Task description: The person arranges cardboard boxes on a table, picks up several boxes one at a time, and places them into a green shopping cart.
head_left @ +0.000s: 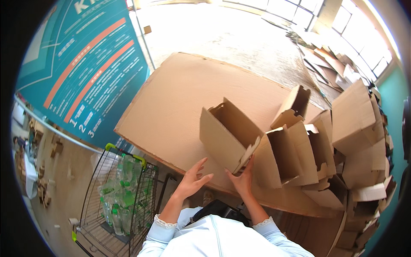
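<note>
An open-topped brown cardboard box (220, 132) stands at the near middle of a large cardboard-covered surface (171, 90). My right hand (243, 179) is at its near end, with thumb and fingers spread around the lower corner and gripping it. My left hand (192, 182) is held just left of the box, apart from it, fingers parted and nothing in them. Immediately right of the box, another open box (280, 160) leans in a row of similar ones. What my right fingertips press on is partly hidden by the box's edge.
More open boxes (295, 105) crowd the right side, beside a tall stack (359, 115). At left, a wire cart (145, 188) holds several green-capped plastic bottles (122, 205). A teal banner (94, 73) stands behind it. Flattened cardboard (323, 64) lies at far right.
</note>
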A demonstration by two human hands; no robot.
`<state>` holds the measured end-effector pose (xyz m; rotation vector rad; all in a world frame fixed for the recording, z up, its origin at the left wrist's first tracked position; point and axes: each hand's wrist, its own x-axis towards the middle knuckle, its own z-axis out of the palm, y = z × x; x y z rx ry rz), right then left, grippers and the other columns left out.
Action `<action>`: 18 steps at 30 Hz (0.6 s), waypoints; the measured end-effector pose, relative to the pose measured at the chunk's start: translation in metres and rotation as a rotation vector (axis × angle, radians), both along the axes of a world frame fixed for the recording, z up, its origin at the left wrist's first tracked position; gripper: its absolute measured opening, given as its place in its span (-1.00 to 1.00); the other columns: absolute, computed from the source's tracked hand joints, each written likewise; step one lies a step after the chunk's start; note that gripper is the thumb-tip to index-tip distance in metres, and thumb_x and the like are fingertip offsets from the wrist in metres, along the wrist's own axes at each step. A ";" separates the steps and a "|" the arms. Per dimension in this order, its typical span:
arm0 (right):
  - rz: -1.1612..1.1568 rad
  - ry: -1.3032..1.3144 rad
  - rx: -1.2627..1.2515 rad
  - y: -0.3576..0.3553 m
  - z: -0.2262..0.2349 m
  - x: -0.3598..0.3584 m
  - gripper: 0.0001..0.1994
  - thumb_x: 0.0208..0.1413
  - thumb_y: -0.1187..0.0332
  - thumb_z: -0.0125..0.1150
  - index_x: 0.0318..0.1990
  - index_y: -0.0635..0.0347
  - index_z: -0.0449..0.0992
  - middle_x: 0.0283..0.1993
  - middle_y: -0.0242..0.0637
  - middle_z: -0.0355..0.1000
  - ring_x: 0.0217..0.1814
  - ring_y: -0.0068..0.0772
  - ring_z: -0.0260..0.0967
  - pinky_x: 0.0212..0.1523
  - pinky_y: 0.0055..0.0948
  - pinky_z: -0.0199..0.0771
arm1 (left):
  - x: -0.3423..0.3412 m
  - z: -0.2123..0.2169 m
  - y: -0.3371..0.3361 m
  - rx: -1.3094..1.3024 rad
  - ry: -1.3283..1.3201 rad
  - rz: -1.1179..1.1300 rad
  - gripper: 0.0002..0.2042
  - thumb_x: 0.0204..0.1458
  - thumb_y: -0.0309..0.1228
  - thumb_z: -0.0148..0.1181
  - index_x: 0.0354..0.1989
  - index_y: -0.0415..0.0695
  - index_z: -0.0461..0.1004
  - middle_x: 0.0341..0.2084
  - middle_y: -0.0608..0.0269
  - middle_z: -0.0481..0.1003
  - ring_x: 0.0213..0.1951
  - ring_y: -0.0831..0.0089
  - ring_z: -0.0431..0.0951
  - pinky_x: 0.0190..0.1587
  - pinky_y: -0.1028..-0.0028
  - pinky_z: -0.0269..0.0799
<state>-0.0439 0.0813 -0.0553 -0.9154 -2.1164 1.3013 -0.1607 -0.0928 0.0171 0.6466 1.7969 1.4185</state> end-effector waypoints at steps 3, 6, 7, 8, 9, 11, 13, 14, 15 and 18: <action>-0.035 -0.050 0.110 -0.005 -0.010 -0.010 0.16 -0.35 0.23 0.49 0.32 0.32 -0.30 0.30 0.13 -0.08 0.12 -0.03 0.24 -0.04 -0.30 0.43 | 0.001 0.003 -0.017 -0.072 0.083 0.035 -0.38 0.03 -0.27 0.18 0.23 -0.22 0.10 0.17 0.02 0.20 0.18 0.14 0.24 0.10 0.30 0.29; -0.020 -0.076 0.177 -0.004 -0.020 -0.012 0.14 -0.32 0.22 0.49 0.32 0.32 -0.27 0.33 0.12 -0.15 0.23 -0.07 0.13 0.02 -0.31 0.40 | 0.000 -0.006 -0.039 -0.102 0.113 0.069 -0.38 0.03 -0.22 0.18 0.22 -0.21 0.13 0.14 0.00 0.25 0.14 0.17 0.29 0.07 0.30 0.32; -0.014 -0.076 0.184 -0.004 -0.024 -0.012 0.13 -0.32 0.22 0.49 0.32 0.32 -0.26 0.34 0.11 -0.17 0.27 -0.08 0.09 0.03 -0.31 0.39 | 0.000 -0.008 -0.045 -0.099 0.117 0.084 -0.39 0.02 -0.22 0.19 0.21 -0.20 0.14 0.12 0.00 0.27 0.11 0.20 0.32 0.07 0.30 0.32; -0.005 -0.063 0.213 -0.007 -0.019 -0.012 0.12 -0.27 0.29 0.46 0.33 0.30 -0.33 0.32 0.10 -0.12 0.22 -0.15 0.13 0.03 -0.33 0.38 | 0.001 -0.012 -0.053 -0.078 0.174 0.105 -0.40 0.02 -0.21 0.19 0.21 -0.18 0.16 0.11 0.01 0.28 0.08 0.19 0.34 0.07 0.30 0.32; 0.003 -0.049 0.240 -0.012 -0.013 -0.012 0.12 -0.23 0.36 0.44 0.33 0.27 -0.39 0.31 0.09 -0.06 0.18 -0.23 0.18 0.02 -0.35 0.38 | 0.002 -0.011 -0.061 -0.095 0.214 0.130 -0.41 0.02 -0.21 0.18 0.20 -0.17 0.17 0.10 0.02 0.29 0.07 0.18 0.35 0.06 0.31 0.33; 0.015 -0.011 0.220 -0.014 -0.018 -0.010 0.10 -0.23 0.38 0.44 0.34 0.28 -0.36 0.31 0.07 -0.07 0.20 -0.23 0.14 0.06 -0.33 0.34 | 0.003 -0.012 -0.080 -0.107 0.260 0.166 -0.42 0.02 -0.21 0.18 0.19 -0.15 0.18 0.09 0.03 0.31 0.06 0.18 0.37 0.04 0.32 0.34; 0.001 0.032 0.149 -0.015 -0.023 -0.013 0.10 -0.25 0.40 0.46 0.33 0.29 -0.33 0.32 0.05 -0.10 0.23 -0.20 0.11 0.07 -0.31 0.35 | 0.003 -0.017 -0.103 -0.097 0.280 0.202 -0.43 0.02 -0.21 0.18 0.19 -0.15 0.19 0.09 0.04 0.31 0.06 0.19 0.37 0.03 0.34 0.36; -0.022 0.056 0.091 -0.013 -0.029 -0.015 0.11 -0.28 0.41 0.47 0.33 0.30 -0.32 0.33 0.04 -0.14 0.23 -0.18 0.10 0.06 -0.29 0.37 | 0.002 -0.016 -0.115 -0.096 0.234 0.218 -0.43 0.02 -0.22 0.18 0.19 -0.15 0.20 0.09 0.05 0.30 0.06 0.20 0.37 0.02 0.34 0.36; -0.047 0.079 0.032 -0.011 -0.037 -0.017 0.12 -0.30 0.42 0.49 0.33 0.31 -0.30 0.34 0.04 -0.18 0.24 -0.15 0.09 0.05 -0.27 0.39 | 0.001 -0.015 -0.131 -0.095 0.187 0.233 -0.43 0.02 -0.22 0.18 0.18 -0.15 0.20 0.10 0.05 0.30 0.06 0.21 0.37 0.02 0.35 0.37; -0.039 0.067 0.229 0.009 -0.070 -0.029 0.09 -0.29 0.38 0.49 0.32 0.33 -0.25 0.30 0.00 -0.06 0.24 -0.22 0.08 0.13 -0.31 0.27 | -0.001 -0.019 -0.175 -0.076 0.099 0.272 -0.43 0.01 -0.22 0.18 0.18 -0.17 0.19 0.10 0.04 0.30 0.06 0.20 0.38 0.01 0.33 0.38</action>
